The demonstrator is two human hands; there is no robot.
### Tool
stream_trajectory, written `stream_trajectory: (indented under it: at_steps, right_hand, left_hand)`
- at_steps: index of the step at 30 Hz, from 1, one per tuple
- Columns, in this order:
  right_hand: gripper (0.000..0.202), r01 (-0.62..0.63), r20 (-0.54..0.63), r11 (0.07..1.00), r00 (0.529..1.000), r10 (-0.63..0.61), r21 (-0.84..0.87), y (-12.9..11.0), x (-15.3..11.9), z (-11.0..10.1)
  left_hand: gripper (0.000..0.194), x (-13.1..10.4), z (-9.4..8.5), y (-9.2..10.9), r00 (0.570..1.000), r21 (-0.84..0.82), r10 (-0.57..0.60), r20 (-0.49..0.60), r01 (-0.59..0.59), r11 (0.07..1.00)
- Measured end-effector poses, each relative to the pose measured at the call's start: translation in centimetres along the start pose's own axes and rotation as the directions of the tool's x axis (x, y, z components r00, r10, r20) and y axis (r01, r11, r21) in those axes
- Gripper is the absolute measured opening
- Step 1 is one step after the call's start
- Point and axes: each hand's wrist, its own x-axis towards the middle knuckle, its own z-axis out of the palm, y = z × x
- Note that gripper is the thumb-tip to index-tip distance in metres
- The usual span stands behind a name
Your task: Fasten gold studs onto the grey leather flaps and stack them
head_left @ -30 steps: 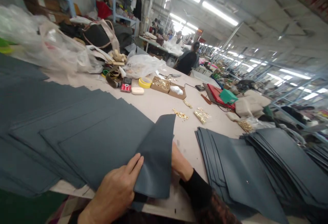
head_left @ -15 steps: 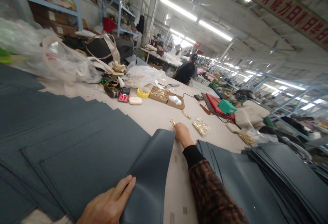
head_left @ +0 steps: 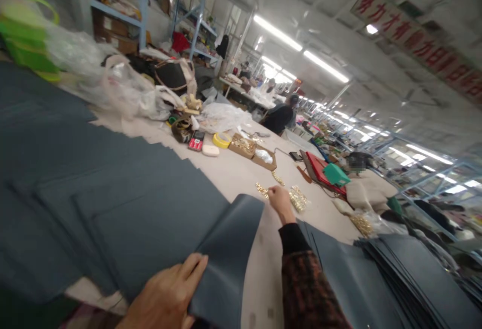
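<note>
My left hand (head_left: 167,289) grips the near part of a dark blue-grey sheet (head_left: 229,248), which looks like leather and curves up in a fold. It belongs to a spread of overlapping sheets (head_left: 150,188) on the left. My right hand (head_left: 280,203) is closed just beyond the sheet's far corner, beside a small row of gold metal pieces (head_left: 261,190). Whatever its fingertips pinch is hidden. Close by on its right lies a clear bag of gold pieces (head_left: 298,198), and a short gold row (head_left: 277,178) lies behind it.
Another stack of dark sheets (head_left: 425,268) lies on the right. Farther back are cardboard boxes (head_left: 243,145) of gold parts, yellow tape (head_left: 222,140), a red phone (head_left: 196,141) and a teal box (head_left: 336,174). A person (head_left: 280,114) sits beyond the table.
The camera view has shifted, moving the scene slightly right and down. My right hand has drawn a little away from the sheet's corner. My left hand still grips the sheet.
</note>
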Motion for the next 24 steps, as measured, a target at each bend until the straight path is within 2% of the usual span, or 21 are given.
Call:
stream_trajectory:
  at_steps: [3,5,6,8,10,13,17,24]
  right_hand:
    - [0.039,0.041,-0.006,0.978,0.999,-0.04,0.203,-0.5,-2.7,-1.6]
    - [0.041,0.071,0.074,0.877,0.99,-0.121,0.475,-2.1,-5.6,-1.6]
    - [0.039,0.058,0.146,0.795,0.972,-0.182,0.603,-3.2,-7.4,-1.4]
    - [0.031,-0.001,0.302,0.671,0.894,-0.332,0.741,-5.6,-10.8,-0.5]
    - [0.021,-0.001,0.415,0.692,0.801,-0.432,0.722,-7.7,-13.5,0.5]
    - [0.014,0.133,0.455,0.758,0.729,-0.512,0.639,-9.5,-15.2,1.3]
    - [0.016,0.232,0.459,0.777,0.695,-0.554,0.586,-10.0,-15.1,1.1]
    - [0.016,0.174,0.533,0.808,0.67,-0.516,0.563,-10.7,-14.6,1.4]
  left_hand:
    - [0.077,0.6,-2.7,0.9,0.993,-0.076,-0.014,0.117,0.023,0.997]
    - [0.073,0.8,-3.2,0.8,0.989,-0.086,-0.007,0.147,0.02,0.996]
    - [0.07,0.8,-3.3,0.8,0.989,-0.083,-0.001,0.15,0.014,0.996]
    - [0.064,0.6,-3.2,0.7,0.989,-0.068,0.02,0.146,-0.01,0.998]
    - [0.056,0.3,-3.1,0.8,0.99,-0.047,0.043,0.137,-0.037,0.998]
    - [0.042,0.0,-3.3,0.8,0.992,-0.019,0.057,0.108,-0.056,0.998]
    - [0.035,-0.1,-3.3,0.8,0.995,-0.011,0.074,0.067,-0.074,0.997]
    - [0.036,-0.2,-2.9,0.6,0.995,-0.012,0.087,0.041,-0.087,0.996]
